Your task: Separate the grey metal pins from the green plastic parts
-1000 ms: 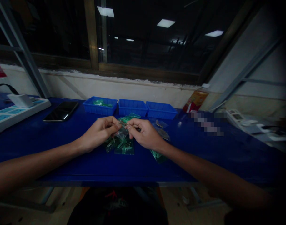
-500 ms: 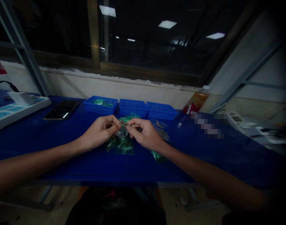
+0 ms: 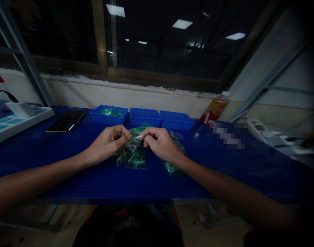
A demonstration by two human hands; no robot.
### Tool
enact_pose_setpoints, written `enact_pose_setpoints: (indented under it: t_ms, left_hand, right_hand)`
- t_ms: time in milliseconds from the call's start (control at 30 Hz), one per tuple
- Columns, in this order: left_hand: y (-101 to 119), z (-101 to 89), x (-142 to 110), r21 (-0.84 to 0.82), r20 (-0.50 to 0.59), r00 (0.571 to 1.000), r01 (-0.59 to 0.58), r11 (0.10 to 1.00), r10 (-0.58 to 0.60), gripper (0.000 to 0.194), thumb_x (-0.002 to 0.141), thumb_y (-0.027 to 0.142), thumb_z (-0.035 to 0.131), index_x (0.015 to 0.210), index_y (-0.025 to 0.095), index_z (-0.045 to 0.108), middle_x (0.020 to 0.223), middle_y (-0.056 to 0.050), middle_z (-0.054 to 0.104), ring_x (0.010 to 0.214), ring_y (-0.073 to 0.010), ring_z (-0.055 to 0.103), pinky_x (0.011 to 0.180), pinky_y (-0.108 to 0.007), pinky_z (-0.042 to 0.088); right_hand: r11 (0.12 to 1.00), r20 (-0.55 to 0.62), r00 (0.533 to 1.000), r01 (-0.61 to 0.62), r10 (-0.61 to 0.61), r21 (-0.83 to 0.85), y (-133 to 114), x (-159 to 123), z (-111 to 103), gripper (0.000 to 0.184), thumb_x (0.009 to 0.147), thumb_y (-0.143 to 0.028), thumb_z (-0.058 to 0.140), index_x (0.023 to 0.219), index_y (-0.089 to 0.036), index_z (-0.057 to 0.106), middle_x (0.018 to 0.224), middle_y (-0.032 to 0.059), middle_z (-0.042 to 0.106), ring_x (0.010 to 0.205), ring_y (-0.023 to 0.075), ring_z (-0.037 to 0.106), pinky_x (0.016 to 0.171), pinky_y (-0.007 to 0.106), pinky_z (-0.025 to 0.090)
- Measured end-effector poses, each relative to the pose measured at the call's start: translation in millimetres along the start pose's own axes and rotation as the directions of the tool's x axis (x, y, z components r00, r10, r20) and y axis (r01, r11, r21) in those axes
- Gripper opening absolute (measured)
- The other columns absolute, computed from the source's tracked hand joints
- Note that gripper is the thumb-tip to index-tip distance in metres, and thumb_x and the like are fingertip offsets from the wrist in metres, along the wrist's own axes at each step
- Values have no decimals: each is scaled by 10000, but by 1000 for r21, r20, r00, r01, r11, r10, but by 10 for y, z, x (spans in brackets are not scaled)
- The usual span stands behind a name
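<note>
Thumb and fingertips of my left hand (image 3: 107, 143) are pinched on thin brownish metal pins (image 3: 134, 133); their exact kind is too small to tell. My right hand (image 3: 162, 145) is just to the right of the pins, fingers curled and thumb tucked in; whatever it grips is hidden. A clear plastic bag (image 3: 132, 145) hangs or lies beneath the fingertips. Under and around the hands are green plastic bags (image 3: 135, 160) with light green plugs and metal pins inside. Another green bag (image 3: 173, 169) lies partly under my right wrist.
Behind the hands stand three blue trays; the left tray (image 3: 109, 118) holds green bagged pieces. A phone (image 3: 65, 121) and a white power strip (image 3: 23, 122) are on the left. To the right are a red and yellow packet (image 3: 214, 110) and white devices (image 3: 272, 135).
My right hand's fingertips have drawn slightly off the metal pins, and its thumb has curled under the index finger. My left hand keeps its pinch in nearly the same place.
</note>
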State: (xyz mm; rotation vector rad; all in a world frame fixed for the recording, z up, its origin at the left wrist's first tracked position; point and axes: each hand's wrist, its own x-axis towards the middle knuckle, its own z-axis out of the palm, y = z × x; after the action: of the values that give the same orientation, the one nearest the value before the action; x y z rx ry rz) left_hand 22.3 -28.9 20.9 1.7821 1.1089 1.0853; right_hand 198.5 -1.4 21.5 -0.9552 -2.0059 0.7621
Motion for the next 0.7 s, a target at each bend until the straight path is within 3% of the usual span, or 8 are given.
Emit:
enact_pose_setpoints:
  t_ms: [233, 467, 567, 700]
  left_hand:
    - [-15, 10, -1, 19, 27, 1000, -6, 1000, 5, 175, 803, 286, 496, 701, 144, 484, 570, 39, 457, 496, -72, 405, 469, -191, 300]
    - [-7, 1, -14, 38, 38, 999, -3, 999, 1, 183, 814, 288, 475, 696, 149, 463, 574, 37, 457, 496, -72, 402, 463, -185, 292]
    - [-18, -11, -33, 120, 24, 998, -62, 991, 59, 185, 813, 308, 477, 719, 150, 468, 593, 32, 459, 516, -83, 413, 473, -191, 303]
    - [2, -13, -72, 308, 21, 990, -142, 941, 142, 174, 816, 305, 468, 746, 147, 494, 616, 18, 487, 555, -101, 445, 514, -208, 338]
  right_hand:
    - [995, 15, 996, 88, -88, -44, 9, -25, 16, 141, 739, -224, 475, 743, -141, 589, 557, -30, 507, 478, 61, 412, 456, 197, 308]
    - [998, 40, 997, 71, -71, 0, 41, -6, 23, 177, 704, -125, 408, 765, -135, 574, 581, -22, 525, 496, 64, 436, 485, 205, 333]
    - [996, 57, 995, 86, -87, 24, 22, -7, 14, 144, 704, -135, 433, 754, -141, 568, 606, -20, 538, 522, 68, 452, 503, 206, 345]
    - [967, 72, 971, 233, -226, -101, -39, -45, 8, 96, 747, -214, 483, 736, -149, 553, 635, -14, 535, 560, 78, 456, 536, 217, 351]
